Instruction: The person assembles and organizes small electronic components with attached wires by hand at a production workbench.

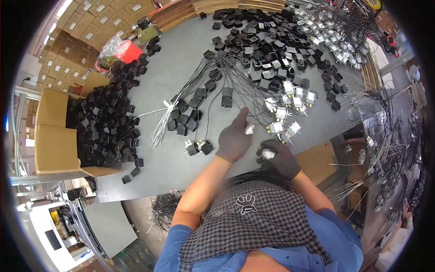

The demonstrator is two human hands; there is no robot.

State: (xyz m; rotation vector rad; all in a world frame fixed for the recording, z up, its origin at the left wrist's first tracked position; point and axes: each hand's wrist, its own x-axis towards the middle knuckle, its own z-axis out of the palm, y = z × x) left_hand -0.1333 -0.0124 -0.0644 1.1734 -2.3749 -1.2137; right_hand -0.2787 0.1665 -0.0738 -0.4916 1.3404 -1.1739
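My left hand [233, 141], in a dark glove, is over the near middle of the grey table [167, 167]. Its index finger points away from me, and a small white plug part [249, 129] shows at its thumb side, closed in by the fingers. Close by on the right, my gloved right hand [283, 161] is curled around another white plug part [268, 154]. Just beyond it lie several white plug inserts [293, 97] with metal pins, on thin black cords [235, 72]. Left of my left hand sit two black housings with pins [199, 147].
Loose black housings [272, 45] spread over the far table. More spill from a cardboard box [56, 131] at the left. A red container [128, 52] stands at the far left. Wired white plugs [340, 36] pile up at the far right, and cords hang over a right-hand surface [385, 136].
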